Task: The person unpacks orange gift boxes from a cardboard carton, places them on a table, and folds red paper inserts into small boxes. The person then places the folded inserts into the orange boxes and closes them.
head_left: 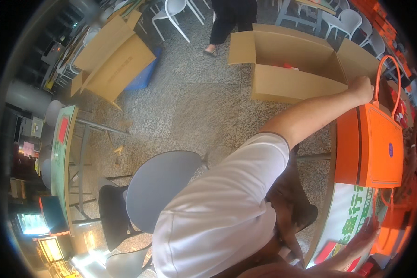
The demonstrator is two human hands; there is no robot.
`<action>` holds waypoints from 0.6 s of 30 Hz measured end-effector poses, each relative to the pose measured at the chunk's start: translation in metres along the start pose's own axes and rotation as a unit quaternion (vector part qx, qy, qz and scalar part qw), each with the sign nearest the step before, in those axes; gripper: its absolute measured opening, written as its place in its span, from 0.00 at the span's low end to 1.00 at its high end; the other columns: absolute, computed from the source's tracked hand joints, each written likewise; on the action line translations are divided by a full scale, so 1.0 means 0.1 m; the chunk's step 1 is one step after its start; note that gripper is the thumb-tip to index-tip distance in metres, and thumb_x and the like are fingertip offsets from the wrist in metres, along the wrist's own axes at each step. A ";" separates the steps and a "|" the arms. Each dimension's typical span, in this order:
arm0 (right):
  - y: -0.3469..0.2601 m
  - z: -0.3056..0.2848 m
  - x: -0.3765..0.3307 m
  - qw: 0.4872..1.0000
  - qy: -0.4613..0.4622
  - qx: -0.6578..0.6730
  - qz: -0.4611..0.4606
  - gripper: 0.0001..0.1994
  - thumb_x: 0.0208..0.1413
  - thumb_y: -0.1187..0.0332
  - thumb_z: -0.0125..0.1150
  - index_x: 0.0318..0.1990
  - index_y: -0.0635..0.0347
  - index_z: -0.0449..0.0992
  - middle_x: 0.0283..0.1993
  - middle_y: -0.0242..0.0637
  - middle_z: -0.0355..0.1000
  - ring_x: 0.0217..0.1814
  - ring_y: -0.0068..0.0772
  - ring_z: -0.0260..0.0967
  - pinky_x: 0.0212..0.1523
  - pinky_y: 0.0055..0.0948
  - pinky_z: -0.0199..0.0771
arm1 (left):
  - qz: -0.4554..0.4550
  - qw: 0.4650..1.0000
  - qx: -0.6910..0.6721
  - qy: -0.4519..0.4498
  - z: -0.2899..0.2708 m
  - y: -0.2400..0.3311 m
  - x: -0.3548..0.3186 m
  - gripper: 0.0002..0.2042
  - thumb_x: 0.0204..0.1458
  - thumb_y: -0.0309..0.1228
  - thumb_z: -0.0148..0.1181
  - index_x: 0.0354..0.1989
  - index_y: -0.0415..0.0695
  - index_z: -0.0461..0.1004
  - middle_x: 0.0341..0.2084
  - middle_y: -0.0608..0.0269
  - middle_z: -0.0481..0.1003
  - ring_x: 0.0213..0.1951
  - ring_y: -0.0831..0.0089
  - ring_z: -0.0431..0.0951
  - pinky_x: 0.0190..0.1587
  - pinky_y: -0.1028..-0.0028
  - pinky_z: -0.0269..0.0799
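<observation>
My left arm, in a white sleeve, stretches across to the right. My left hand [360, 90] is closed in a fist at the upper corner of an orange handbag-shaped bag [373, 148], right against its looped handle. The bag stands upright, with dark piping and a small blue oval on its side. Lower down, my right hand [368, 233] is over the table, below the bag and beside more orange bags [394, 234]. Its fingers are blurred, and I cannot see whether they hold anything. Red packets [326, 252] lie near my right forearm.
A large open carton [296, 83] with something red inside stands beyond my left arm. Another carton [116, 60] is at the far left, by a blue object. A grey round stool [160, 185] and dark chairs are close by. A person [229, 21] stands at the back.
</observation>
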State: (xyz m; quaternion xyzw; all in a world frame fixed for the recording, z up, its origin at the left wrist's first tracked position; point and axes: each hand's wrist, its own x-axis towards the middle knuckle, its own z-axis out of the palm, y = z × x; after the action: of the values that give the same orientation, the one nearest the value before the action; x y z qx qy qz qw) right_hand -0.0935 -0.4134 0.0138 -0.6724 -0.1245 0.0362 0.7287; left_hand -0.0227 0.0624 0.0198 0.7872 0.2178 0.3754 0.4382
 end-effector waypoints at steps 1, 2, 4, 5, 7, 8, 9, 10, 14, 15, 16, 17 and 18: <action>-0.04 0.01 -0.08 0.999 -0.033 0.013 0.025 0.23 0.70 0.58 0.46 0.60 0.70 0.67 0.60 0.49 0.69 0.64 0.39 0.65 0.67 0.38 0.62 | 0.010 0.999 0.049 -0.002 0.14 -0.06 -0.03 0.14 0.57 0.32 0.54 0.31 0.32 0.80 0.33 0.36 0.78 0.40 0.46 0.80 0.48 0.57 0.74; 0.02 0.06 -0.19 0.997 -0.034 0.012 0.064 0.23 0.69 0.58 0.47 0.61 0.68 0.67 0.59 0.48 0.70 0.62 0.39 0.67 0.64 0.38 0.66 | 0.091 0.992 0.022 -0.080 0.07 -0.31 0.11 0.12 0.56 0.31 0.54 0.30 0.35 0.81 0.31 0.41 0.80 0.39 0.52 0.81 0.46 0.57 0.75; 0.15 0.35 -0.52 0.987 -0.006 0.017 0.157 0.23 0.68 0.57 0.49 0.63 0.65 0.66 0.56 0.45 0.72 0.57 0.37 0.71 0.57 0.37 0.72 | 0.008 0.984 -0.073 -0.161 -0.22 -0.07 -0.17 0.13 0.57 0.33 0.53 0.30 0.38 0.81 0.29 0.51 0.81 0.35 0.65 0.80 0.40 0.63 0.74; 0.10 0.56 -0.62 0.986 -0.059 -0.021 0.156 0.23 0.67 0.58 0.52 0.60 0.66 0.69 0.51 0.46 0.75 0.49 0.39 0.76 0.49 0.35 0.77 | 0.061 0.982 -0.106 -0.146 -0.39 -0.08 -0.25 0.14 0.60 0.35 0.52 0.34 0.39 0.81 0.29 0.52 0.80 0.34 0.68 0.79 0.38 0.66 0.74; -0.23 0.99 -0.70 0.975 -0.094 -0.066 0.188 0.22 0.63 0.60 0.58 0.52 0.75 0.72 0.41 0.49 0.77 0.40 0.38 0.78 0.42 0.35 0.79 | 0.056 0.984 -0.083 -0.146 -0.62 0.06 -0.24 0.18 0.60 0.42 0.55 0.27 0.39 0.78 0.20 0.56 0.76 0.25 0.68 0.76 0.30 0.64 0.70; -0.28 1.07 -0.69 0.977 -0.111 -0.062 0.169 0.19 0.63 0.63 0.58 0.50 0.76 0.73 0.38 0.47 0.78 0.39 0.37 0.77 0.41 0.33 0.79 | 0.076 0.984 -0.073 -0.146 -0.64 0.01 -0.22 0.18 0.60 0.43 0.56 0.29 0.39 0.79 0.21 0.56 0.77 0.25 0.68 0.75 0.31 0.65 0.71; -0.30 1.09 -0.68 0.983 -0.124 -0.061 0.117 0.18 0.63 0.65 0.58 0.50 0.75 0.73 0.38 0.45 0.78 0.39 0.35 0.77 0.42 0.31 0.78 | 0.074 0.979 -0.080 -0.173 -0.60 -0.04 -0.17 0.18 0.59 0.43 0.56 0.34 0.38 0.80 0.25 0.54 0.79 0.29 0.66 0.78 0.35 0.65 0.72; -0.32 1.11 -0.65 0.988 -0.096 -0.106 0.051 0.18 0.63 0.64 0.58 0.51 0.74 0.73 0.40 0.45 0.78 0.42 0.35 0.77 0.45 0.31 0.78 | 0.083 0.973 -0.074 -0.201 -0.57 0.02 -0.17 0.16 0.60 0.41 0.57 0.40 0.37 0.79 0.31 0.55 0.80 0.34 0.69 0.79 0.40 0.67 0.73; -0.33 1.14 -0.35 0.966 0.022 -0.212 -0.146 0.22 0.62 0.61 0.60 0.56 0.70 0.71 0.53 0.47 0.74 0.55 0.40 0.73 0.55 0.34 0.74 | 0.135 0.958 0.001 -0.254 -0.47 0.20 -0.27 0.16 0.60 0.36 0.57 0.47 0.34 0.77 0.38 0.52 0.82 0.40 0.69 0.81 0.46 0.70 0.74; -0.29 1.16 -0.28 0.956 0.032 -0.251 -0.149 0.23 0.62 0.61 0.60 0.57 0.70 0.70 0.56 0.49 0.71 0.58 0.41 0.71 0.56 0.35 0.73 | 0.137 0.956 0.010 -0.259 -0.47 0.18 -0.32 0.16 0.59 0.36 0.58 0.46 0.34 0.77 0.38 0.52 0.82 0.40 0.68 0.81 0.46 0.69 0.74; -0.22 1.19 -0.16 0.944 0.040 -0.288 -0.154 0.24 0.62 0.60 0.60 0.59 0.69 0.69 0.59 0.50 0.69 0.61 0.43 0.69 0.58 0.36 0.72 | 0.140 0.955 0.020 -0.260 -0.48 0.19 -0.35 0.16 0.59 0.36 0.58 0.46 0.34 0.77 0.38 0.51 0.82 0.40 0.67 0.81 0.46 0.69 0.74; -0.20 1.23 -0.06 0.931 0.047 -0.328 -0.156 0.25 0.62 0.60 0.61 0.60 0.68 0.68 0.62 0.52 0.66 0.63 0.45 0.67 0.59 0.38 0.71 | 0.140 0.955 0.027 -0.261 -0.48 0.19 -0.35 0.16 0.59 0.35 0.58 0.46 0.33 0.77 0.38 0.50 0.82 0.40 0.66 0.81 0.46 0.69 0.74; -0.19 1.28 -0.01 0.921 0.047 -0.354 -0.154 0.29 0.61 0.58 0.62 0.63 0.68 0.65 0.64 0.55 0.63 0.66 0.49 0.64 0.61 0.40 0.69 | 0.146 0.956 0.035 -0.253 -0.46 0.16 -0.33 0.16 0.58 0.36 0.58 0.46 0.33 0.77 0.38 0.49 0.82 0.41 0.65 0.81 0.46 0.69 0.74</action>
State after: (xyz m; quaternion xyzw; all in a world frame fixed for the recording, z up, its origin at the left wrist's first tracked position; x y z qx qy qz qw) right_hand -0.1258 -0.2907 0.0406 -0.8599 -0.1972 -0.1546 0.4448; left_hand -0.0787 0.0563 0.0356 0.8943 -0.0050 0.2161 0.3917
